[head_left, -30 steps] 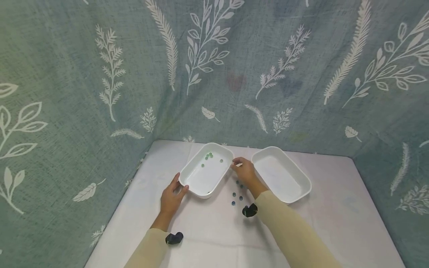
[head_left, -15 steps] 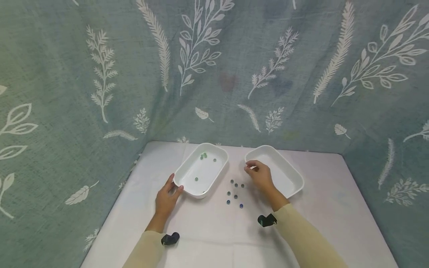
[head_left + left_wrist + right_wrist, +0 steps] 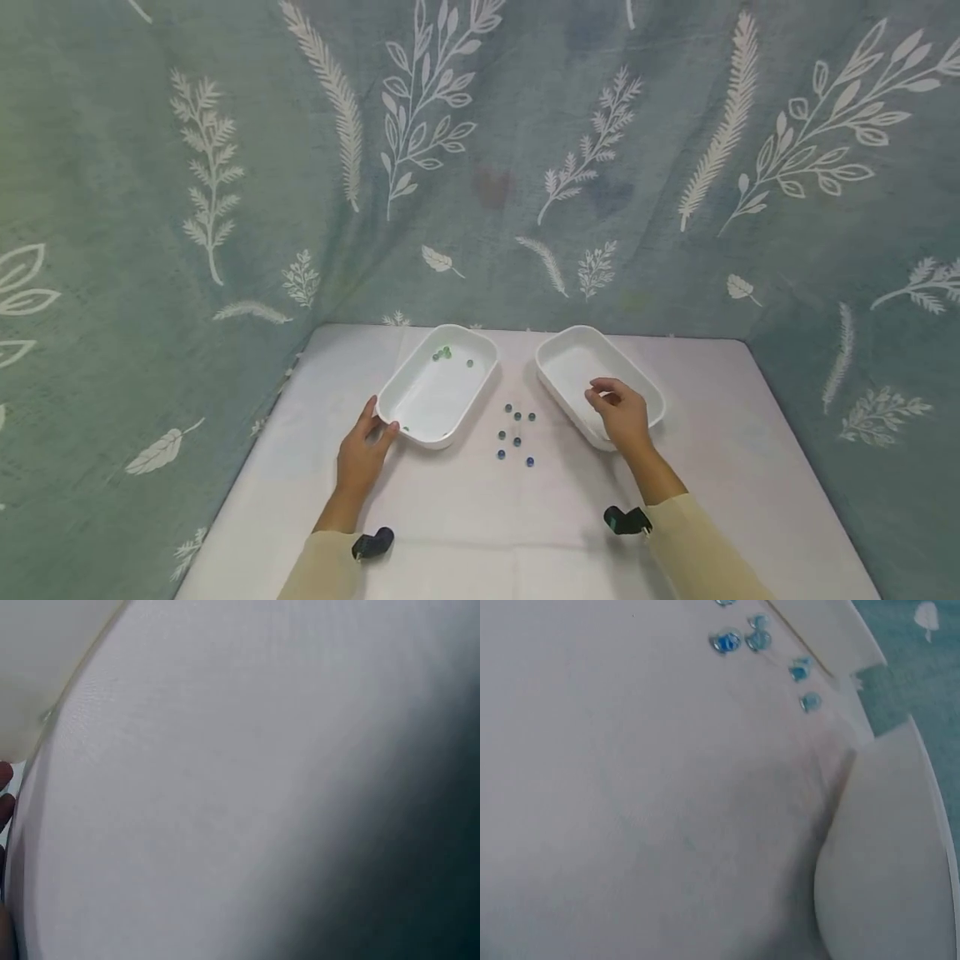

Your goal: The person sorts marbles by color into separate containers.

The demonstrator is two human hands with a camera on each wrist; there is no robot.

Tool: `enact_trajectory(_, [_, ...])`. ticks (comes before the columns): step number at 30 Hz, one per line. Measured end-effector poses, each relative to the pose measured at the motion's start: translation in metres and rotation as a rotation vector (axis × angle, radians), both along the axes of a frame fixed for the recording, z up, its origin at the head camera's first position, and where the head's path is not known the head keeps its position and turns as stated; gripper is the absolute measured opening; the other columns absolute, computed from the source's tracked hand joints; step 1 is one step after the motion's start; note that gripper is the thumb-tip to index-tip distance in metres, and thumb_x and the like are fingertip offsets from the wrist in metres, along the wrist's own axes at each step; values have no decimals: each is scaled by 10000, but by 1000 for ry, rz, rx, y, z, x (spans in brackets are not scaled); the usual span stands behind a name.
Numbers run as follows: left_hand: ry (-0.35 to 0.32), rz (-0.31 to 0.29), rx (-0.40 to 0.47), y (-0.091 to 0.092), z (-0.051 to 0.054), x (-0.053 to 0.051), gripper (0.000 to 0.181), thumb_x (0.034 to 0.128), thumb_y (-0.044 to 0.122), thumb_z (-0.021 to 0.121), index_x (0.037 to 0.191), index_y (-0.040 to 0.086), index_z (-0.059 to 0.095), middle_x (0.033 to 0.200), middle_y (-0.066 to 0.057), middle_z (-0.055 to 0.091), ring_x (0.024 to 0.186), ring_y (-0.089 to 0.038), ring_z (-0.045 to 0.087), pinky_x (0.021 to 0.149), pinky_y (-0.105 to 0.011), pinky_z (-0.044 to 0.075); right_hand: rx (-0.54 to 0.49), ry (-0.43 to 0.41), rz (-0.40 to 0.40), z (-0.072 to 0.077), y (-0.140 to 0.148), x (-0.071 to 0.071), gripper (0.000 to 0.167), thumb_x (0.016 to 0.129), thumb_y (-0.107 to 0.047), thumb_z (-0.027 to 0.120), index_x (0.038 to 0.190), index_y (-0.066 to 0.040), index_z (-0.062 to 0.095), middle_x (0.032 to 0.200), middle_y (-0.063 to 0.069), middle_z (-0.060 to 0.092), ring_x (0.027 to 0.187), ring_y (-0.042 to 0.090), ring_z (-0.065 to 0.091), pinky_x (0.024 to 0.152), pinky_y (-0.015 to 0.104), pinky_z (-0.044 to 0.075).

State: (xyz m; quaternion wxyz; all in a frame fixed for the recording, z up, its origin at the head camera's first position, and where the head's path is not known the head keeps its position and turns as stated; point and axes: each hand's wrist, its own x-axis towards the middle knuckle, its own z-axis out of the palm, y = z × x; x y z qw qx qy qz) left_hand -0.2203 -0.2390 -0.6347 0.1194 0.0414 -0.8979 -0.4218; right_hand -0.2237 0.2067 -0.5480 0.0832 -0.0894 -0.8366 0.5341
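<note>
My left hand [image 3: 362, 454] grips the near-left corner of a white tray [image 3: 431, 400], thumb and fingers spread round the rim. Several green and clear marbles [image 3: 444, 353] lie in that tray, mostly toward its far end. Over a second white tray [image 3: 651, 406] hangs my right hand [image 3: 621, 414], its fingers loosely bent; no marble shows between them. Between the trays, several blue and teal marbles [image 3: 517, 442] sit on the cloth, and the right wrist view shows bright blue ones [image 3: 726, 641] too. Only some left fingertips [image 3: 6, 806] appear in the left wrist view.
A white cloth [image 3: 450, 533] covers the table. Grey-green leaf-patterned fabric [image 3: 495, 275] hangs behind and along both sides. Black wrist cameras [image 3: 373, 543] are strapped to both beige sleeves.
My right hand has moved from the left tray's right edge over to the right tray. One marble in the left tray has rolled toward the near-left corner. My left hand keeps its grip.
</note>
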Motion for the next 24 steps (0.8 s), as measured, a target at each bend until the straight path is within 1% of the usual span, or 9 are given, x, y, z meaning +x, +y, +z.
enact_trajectory(4, [-9,-24,32,-6,3,-2,768,902,565,606,1540,309,264,1373,-134,547,1403,-314,314,1114,-552,240,-40,-24,-70,1,17,10,300,920,-273,696,1160,-95,668,1016,59,640,850,218,573,645,277,475])
enact_trajectory(8, [-37,-38,56,-5,8,-1,779,907,562,601,1546,277,257,1394,-149,524,1408,-327,298,1110,-565,233,-38,-12,-121,-2,36,18,298,920,-285,696,1155,-104,669,1032,52,641,843,205,577,603,251,470])
enact_trajectory(11, [-45,-48,35,-3,11,2,782,924,550,581,1551,214,253,1388,-153,530,1406,-332,300,1105,-569,239,-37,7,-165,-5,49,24,280,924,-265,692,1145,-94,672,1046,59,642,839,205,580,575,221,462])
enact_trajectory(14, [-34,-72,7,-2,13,5,748,956,491,568,1548,155,257,1364,-158,549,1392,-351,319,1093,-582,251,-11,15,-213,-9,59,31,271,945,-260,661,1147,-80,669,1070,79,644,882,204,567,605,200,457])
enact_trajectory(17, [-34,-89,-22,-3,14,10,726,971,479,548,1543,136,262,1354,-141,563,1361,-363,372,1071,-589,292,16,5,-269,-15,66,36,276,970,-272,619,1156,-74,661,1096,97,636,938,202,545,660,204,453])
enact_trajectory(19, [-45,-96,-29,-2,15,15,735,968,495,542,1543,134,262,1361,-129,560,1319,-364,433,1048,-586,331,32,-1,-300,-20,70,40,293,987,-282,585,1174,-66,652,1114,106,628,974,204,535,688,217,449])
enact_trajectory(22, [-71,-93,-53,1,15,24,744,965,498,546,1542,124,263,1383,-110,545,1252,-344,509,1015,-578,377,32,10,-339,-30,76,43,291,995,-281,567,1173,-66,652,1098,105,626,967,202,531,687,231,436])
enact_trajectory(24, [-95,-88,-65,4,14,31,722,970,447,566,1536,106,274,1402,-113,525,1231,-338,525,1007,-576,386,30,40,-350,-37,79,44,278,990,-262,579,1159,-57,662,1071,112,631,946,197,527,671,222,427])
